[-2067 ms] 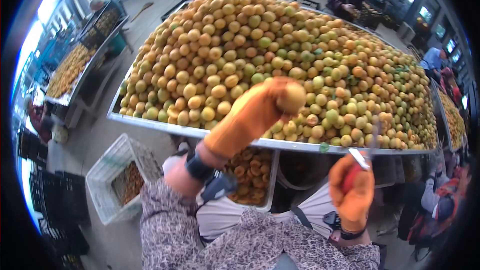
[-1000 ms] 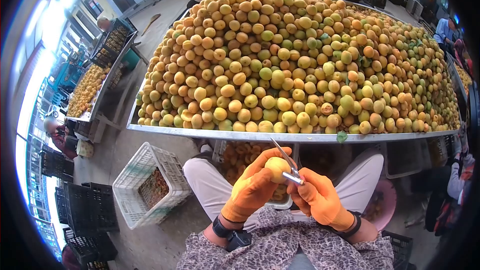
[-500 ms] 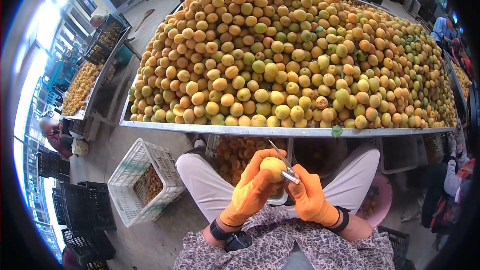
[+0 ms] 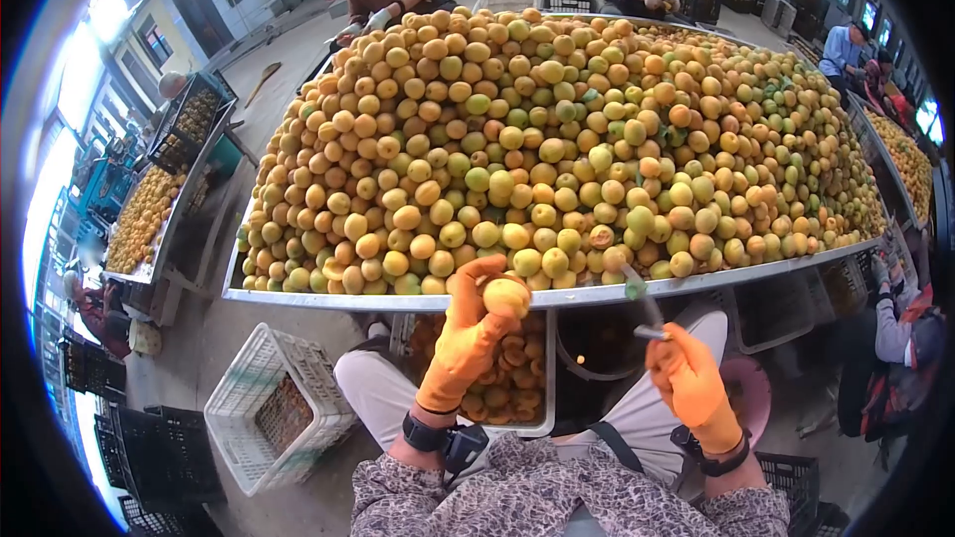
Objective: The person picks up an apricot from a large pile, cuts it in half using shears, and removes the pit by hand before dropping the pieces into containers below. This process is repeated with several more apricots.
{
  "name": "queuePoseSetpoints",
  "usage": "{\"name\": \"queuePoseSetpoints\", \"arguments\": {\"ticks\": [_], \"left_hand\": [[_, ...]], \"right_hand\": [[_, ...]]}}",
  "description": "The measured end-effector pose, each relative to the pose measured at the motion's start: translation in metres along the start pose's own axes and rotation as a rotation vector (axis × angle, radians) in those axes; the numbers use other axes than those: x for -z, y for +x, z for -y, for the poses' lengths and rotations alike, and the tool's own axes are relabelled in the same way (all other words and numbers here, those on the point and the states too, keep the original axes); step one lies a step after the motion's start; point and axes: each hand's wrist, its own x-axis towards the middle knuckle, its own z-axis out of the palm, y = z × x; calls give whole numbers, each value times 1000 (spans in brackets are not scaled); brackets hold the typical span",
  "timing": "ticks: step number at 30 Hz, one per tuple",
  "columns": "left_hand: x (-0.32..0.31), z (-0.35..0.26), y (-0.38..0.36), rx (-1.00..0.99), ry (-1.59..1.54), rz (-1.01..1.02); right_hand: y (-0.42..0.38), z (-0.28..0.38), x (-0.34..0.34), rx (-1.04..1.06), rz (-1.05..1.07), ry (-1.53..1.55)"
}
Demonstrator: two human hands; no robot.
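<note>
My left hand (image 4: 460,338), in an orange glove, grips a yellow apricot (image 4: 507,296) just in front of the near edge of the heap. The fingers wrap round its left side and the thumb lies below. My right hand (image 4: 691,383), gloved alike, is closed around a small knife (image 4: 654,332) over my right knee. Its blade points up toward the table edge and is smeared by motion. Between my knees, below the left hand, a white crate (image 4: 537,423) holds apricot halves. A dark round tub (image 4: 597,374) sits to its right, with a small orange bit over it.
A metal-rimmed table (image 4: 428,300) bears a large heap of apricots (image 4: 557,159). A white crate (image 4: 328,408) stands on the floor at left, stacked black crates (image 4: 164,457) beyond it. A pink basin (image 4: 748,388) is by my right knee. Other people sit across the table and at right.
My hands have moved apart. The left hand has lifted the apricot up and left; the right has drawn the knife away to the right. The view has tilted up slightly.
</note>
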Motion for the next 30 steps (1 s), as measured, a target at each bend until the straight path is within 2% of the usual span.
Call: {"name": "queuePoseSetpoints", "arguments": {"ticks": [2,4,7,8,10,19,22,24,28,30], "left_hand": [[-13,-1,-1,157,-333,125],[-21,6,1,178,-379,190],[-32,6,-4,189,-497,216],[-34,6,-6,189,-494,212],[-39,1,-13,228,-501,194],[-50,-2,-24,240,-553,214],[-52,-3,-29,243,-564,197],[-54,-12,-33,235,-553,159],[-45,-28,-37,213,-403,202],[-36,-42,-34,224,-147,311]], "right_hand": [[-9,11,-13,105,-76,-122],[-14,23,-25,-50,62,-59],[-9,21,-36,-93,181,-20],[-6,20,-39,-113,257,-58],[-4,13,-43,-112,279,-51],[-6,10,-48,-123,283,-87],[-6,5,-47,-88,288,-103],[-8,-4,-48,67,253,-238],[-8,-8,-54,109,289,-251],[-8,-12,-55,124,281,-257]]}}
